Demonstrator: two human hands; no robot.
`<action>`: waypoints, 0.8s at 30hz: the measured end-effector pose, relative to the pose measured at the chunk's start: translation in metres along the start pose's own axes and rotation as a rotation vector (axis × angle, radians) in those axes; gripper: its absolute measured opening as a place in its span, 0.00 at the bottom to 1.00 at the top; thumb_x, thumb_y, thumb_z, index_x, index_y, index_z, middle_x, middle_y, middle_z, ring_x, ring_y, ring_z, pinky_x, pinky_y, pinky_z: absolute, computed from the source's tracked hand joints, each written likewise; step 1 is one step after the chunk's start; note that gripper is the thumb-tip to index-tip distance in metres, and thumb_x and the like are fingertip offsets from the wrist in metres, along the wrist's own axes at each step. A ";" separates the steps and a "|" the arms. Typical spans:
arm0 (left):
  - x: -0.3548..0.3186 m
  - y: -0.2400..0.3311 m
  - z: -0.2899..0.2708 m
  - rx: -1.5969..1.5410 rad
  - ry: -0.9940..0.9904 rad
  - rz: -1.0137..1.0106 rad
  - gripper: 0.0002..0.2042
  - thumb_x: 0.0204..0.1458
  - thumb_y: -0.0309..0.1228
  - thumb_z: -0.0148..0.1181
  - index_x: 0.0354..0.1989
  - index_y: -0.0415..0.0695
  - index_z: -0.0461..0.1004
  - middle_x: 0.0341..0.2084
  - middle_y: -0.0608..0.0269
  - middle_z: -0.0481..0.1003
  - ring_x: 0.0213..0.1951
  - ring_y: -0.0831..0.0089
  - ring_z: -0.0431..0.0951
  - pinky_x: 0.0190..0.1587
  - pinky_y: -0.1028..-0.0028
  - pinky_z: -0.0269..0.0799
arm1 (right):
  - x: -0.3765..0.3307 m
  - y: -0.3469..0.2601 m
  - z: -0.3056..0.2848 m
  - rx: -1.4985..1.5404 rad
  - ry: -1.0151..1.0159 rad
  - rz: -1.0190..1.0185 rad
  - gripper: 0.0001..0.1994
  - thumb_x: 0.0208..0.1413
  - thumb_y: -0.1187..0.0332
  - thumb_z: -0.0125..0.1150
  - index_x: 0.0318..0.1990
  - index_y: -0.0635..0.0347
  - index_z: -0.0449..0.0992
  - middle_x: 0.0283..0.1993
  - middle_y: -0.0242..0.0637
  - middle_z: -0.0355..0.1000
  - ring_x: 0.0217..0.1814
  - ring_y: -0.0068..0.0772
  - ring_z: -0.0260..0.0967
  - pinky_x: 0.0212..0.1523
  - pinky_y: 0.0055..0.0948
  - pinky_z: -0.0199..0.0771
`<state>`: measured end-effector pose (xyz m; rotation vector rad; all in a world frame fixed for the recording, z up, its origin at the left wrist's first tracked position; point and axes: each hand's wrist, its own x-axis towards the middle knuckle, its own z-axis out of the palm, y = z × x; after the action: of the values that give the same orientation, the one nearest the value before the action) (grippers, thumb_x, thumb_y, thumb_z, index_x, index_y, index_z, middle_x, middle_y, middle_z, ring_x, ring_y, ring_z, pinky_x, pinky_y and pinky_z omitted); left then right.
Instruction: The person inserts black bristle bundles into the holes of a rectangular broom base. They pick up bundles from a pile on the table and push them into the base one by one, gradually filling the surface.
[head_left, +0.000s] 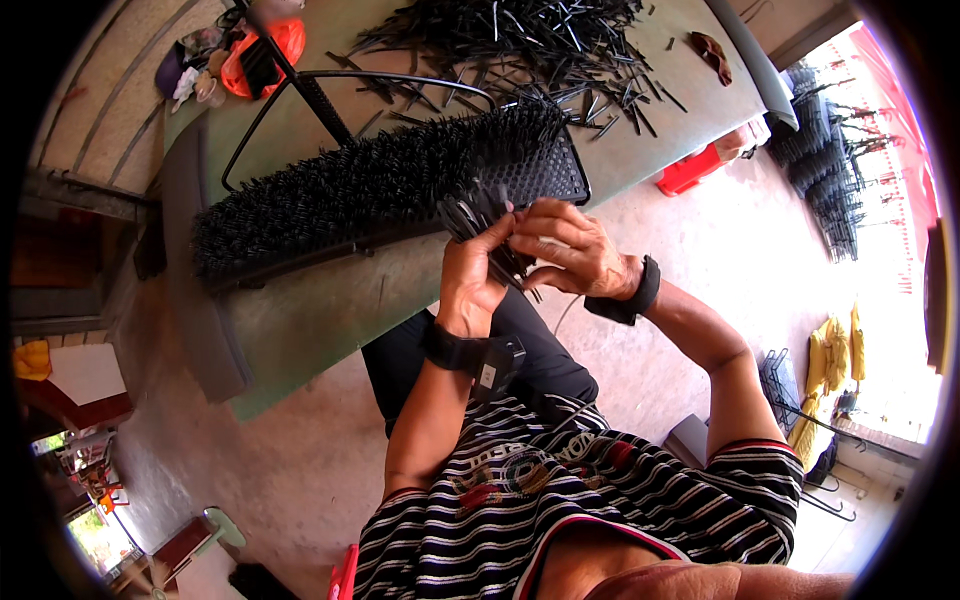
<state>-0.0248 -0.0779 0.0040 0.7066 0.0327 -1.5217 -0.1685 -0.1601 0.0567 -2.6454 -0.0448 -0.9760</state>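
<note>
A bundle of thin black strips point(468, 213) is gripped in my left hand point(471, 278), its ends fanning out past the thumb. Close beside it, my right hand point(578, 250) has its fingers curled in at the bundle; whatever lies between its fingertips is hidden. Just beyond both hands a long black perforated panel point(553, 180) lies tilted on the table. Dense upright black bristles point(340, 195) cover most of it, while bare holes show at its right end. A thin black metal bar point(400, 76) bends over the panel's far side.
The greenish table point(300, 350) carries a large heap of loose black strips point(510, 35) at its far side. A brown object point(711, 57) lies at the far right, an orange bag point(285, 50) at the far left. Stacked black racks point(820, 160) and yellow cloth point(828, 360) are at right.
</note>
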 end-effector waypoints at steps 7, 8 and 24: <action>-0.009 0.024 0.012 0.028 0.094 0.057 0.09 0.49 0.26 0.60 0.39 0.47 0.73 0.33 0.66 0.75 0.34 0.68 0.76 0.36 0.64 0.75 | -0.040 -0.004 0.006 -0.117 -0.051 -0.112 0.22 0.42 0.72 0.59 0.49 0.64 0.69 0.41 0.41 0.67 0.35 0.37 0.68 0.33 0.32 0.73; -0.010 0.024 0.011 0.028 0.097 0.055 0.09 0.49 0.26 0.60 0.39 0.47 0.73 0.33 0.66 0.75 0.34 0.68 0.76 0.36 0.64 0.75 | -0.034 -0.007 0.005 -0.096 -0.061 -0.160 0.22 0.40 0.73 0.58 0.48 0.63 0.70 0.40 0.40 0.66 0.34 0.34 0.68 0.33 0.29 0.73; -0.013 0.011 0.003 0.136 0.191 0.070 0.09 0.47 0.24 0.61 0.38 0.42 0.73 0.28 0.63 0.75 0.27 0.69 0.76 0.26 0.70 0.74 | -0.015 -0.036 0.007 0.327 0.094 -0.015 0.11 0.43 0.87 0.52 0.36 0.70 0.71 0.36 0.48 0.71 0.34 0.44 0.74 0.32 0.32 0.77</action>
<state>-0.0174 -0.0686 0.0163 0.9513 0.0482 -1.3949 -0.1803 -0.1227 0.0519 -2.3029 -0.1869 -1.0012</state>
